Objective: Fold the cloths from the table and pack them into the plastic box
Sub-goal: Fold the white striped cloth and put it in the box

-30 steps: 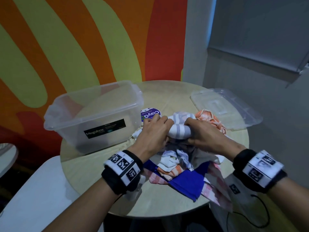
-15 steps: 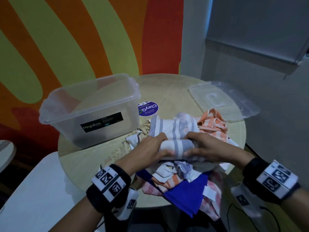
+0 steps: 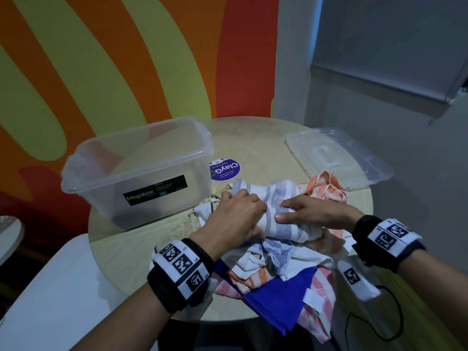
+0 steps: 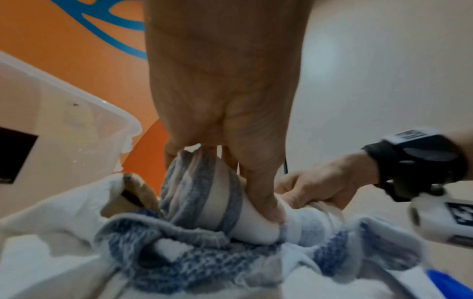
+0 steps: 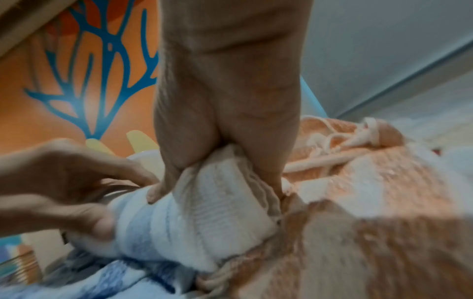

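A wall painted in orange, red and yellow-green bands (image 3: 126,59) is seen behind a round pale wooden table (image 3: 253,138). On it are set a clear plastic box (image 3: 136,171), its clear lid (image 3: 336,155) and a pile of cloths (image 3: 278,269). A grey-striped white cloth (image 3: 286,224), atop the pile, is gripped by the left hand (image 3: 235,216) and right hand (image 3: 319,215).

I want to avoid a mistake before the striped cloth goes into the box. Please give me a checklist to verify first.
1. Left hand grip on the grey-striped cloth: ok, fingers curled round it.
2. Right hand grip: ok, thumb and fingers pinch the roll.
3. Plastic box open: ok, its lid lies apart on the table.
4. Box has room: ok, nothing visible inside.
5. Fold finished: cannot tell.
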A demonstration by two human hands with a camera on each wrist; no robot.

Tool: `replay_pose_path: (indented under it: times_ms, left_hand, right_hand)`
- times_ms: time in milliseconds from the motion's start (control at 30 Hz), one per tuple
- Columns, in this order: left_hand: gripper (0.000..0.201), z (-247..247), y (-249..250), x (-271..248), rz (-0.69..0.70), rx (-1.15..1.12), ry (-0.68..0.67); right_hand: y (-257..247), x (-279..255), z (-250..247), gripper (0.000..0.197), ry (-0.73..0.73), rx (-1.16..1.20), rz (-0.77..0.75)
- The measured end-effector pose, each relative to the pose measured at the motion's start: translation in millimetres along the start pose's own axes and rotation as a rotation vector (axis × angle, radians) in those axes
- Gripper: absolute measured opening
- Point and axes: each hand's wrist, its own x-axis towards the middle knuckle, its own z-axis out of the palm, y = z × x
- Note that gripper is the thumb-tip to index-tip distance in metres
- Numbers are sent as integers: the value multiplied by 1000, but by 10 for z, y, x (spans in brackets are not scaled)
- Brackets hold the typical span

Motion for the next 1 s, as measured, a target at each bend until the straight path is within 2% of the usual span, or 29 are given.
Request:
replay_pose_path:
  times_ms: [100,167,300,367,467,567,700,833,900,1000]
  left_hand:
    - [32,37,-118,144,-43,-161,-42]
    - [30,81,-187,237,-72,-242,-60]
    - [23,198,-294,366,-95,-327,-70]
    - [21,238,-323,376,-94,-357,-69]
    - [32,275,-358,355,-94,-348,-80]
    - [35,248,-325,352,-112,-346,-74]
    - [36,196,-289,370,-141,-353,-85]
    - [35,189,-292,389,-169,-364,-83]
    - [36,189,-284,386,-172,-369,-83]
    - [37,190,-274,388,-176,-367,-88]
  right_hand:
    - [-60,65,-24,48,114,-208,23]
    - [-134,22,-4,43,214,-401,-54]
    - [-189,-78,105,57,256,-606,-150]
    - [-121,-103,114,53,265,-572,-145]
    - [-20,-220,93,57,285,-428,-125]
    - [61,-300,85,47,372,-346,-112]
    - [-55,-316,66,59,393,-343,-91]
    - [-127,-225,200,49,407,-397,-104]
    - [-36,-195,220,43,455,-350,-62]
    - [40,-199,197,45,473,-239,-10]
